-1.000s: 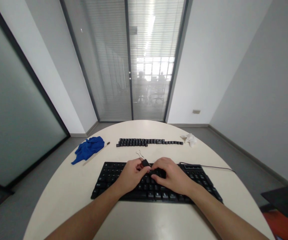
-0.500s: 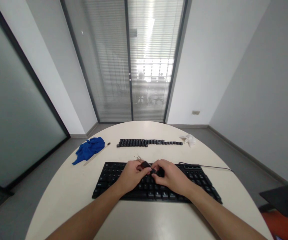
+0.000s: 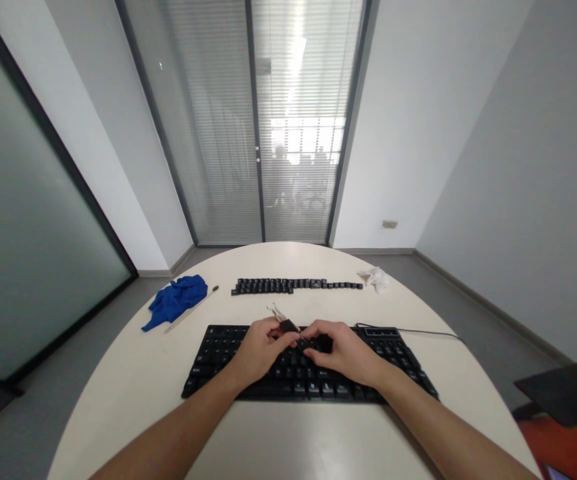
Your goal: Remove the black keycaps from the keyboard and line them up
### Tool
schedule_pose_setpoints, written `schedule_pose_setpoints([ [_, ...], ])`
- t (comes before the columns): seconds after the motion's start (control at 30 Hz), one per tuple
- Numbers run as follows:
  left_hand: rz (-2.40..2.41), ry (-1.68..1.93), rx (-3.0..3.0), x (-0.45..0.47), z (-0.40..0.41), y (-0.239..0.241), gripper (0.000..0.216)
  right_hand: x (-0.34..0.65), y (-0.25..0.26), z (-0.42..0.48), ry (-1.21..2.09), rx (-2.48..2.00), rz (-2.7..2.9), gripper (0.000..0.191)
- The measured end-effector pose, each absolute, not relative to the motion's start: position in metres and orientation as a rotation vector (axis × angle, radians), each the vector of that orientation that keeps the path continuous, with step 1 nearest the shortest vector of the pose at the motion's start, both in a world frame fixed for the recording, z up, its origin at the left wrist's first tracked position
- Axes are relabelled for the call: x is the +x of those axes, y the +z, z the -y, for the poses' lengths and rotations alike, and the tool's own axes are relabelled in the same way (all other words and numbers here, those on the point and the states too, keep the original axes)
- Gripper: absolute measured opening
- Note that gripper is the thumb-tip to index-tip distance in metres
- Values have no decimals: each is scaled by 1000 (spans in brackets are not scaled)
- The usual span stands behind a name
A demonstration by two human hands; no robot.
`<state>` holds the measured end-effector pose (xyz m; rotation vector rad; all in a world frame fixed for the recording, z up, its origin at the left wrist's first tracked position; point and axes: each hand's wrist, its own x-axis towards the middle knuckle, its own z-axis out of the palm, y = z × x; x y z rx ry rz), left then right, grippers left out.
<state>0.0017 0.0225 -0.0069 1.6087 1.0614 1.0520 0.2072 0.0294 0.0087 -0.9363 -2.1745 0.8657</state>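
A black keyboard (image 3: 263, 390) lies before me on the round table. Above its middle, my left hand (image 3: 263, 347) is closed on a keycap puller (image 3: 289, 325) with a black body and thin wire prongs pointing up and away. A small black keycap (image 3: 302, 345) sits at the puller's near end, between the two hands. My right hand (image 3: 341, 347) has thumb and forefinger pinched at that keycap. The fingers partly hide the contact and the keys beneath.
Rows of loose black keycaps (image 3: 268, 286) lie beyond the keyboard on the white table (image 3: 288, 440). At left are a blue cloth (image 3: 178, 300) and a thin brush (image 3: 191, 311); at right, a crumpled white tissue (image 3: 375, 278) and the keyboard's cable (image 3: 423, 331).
The puller's prongs and body show a little more clearly above the fingers. Both hands stay together over the keyboard; the whole view has shifted slightly.
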Motion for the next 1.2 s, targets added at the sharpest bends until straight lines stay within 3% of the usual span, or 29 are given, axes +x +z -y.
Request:
schedule_pose_setpoints([
  [0.63, -1127, 1002, 1715, 2, -23, -8, 16, 205, -1, -35, 953, -1035, 2022, 14],
  [1.2, -1054, 1025, 1827, 3, -22, -1, 12, 212, -2, -44, 1324, -967, 1821, 25],
])
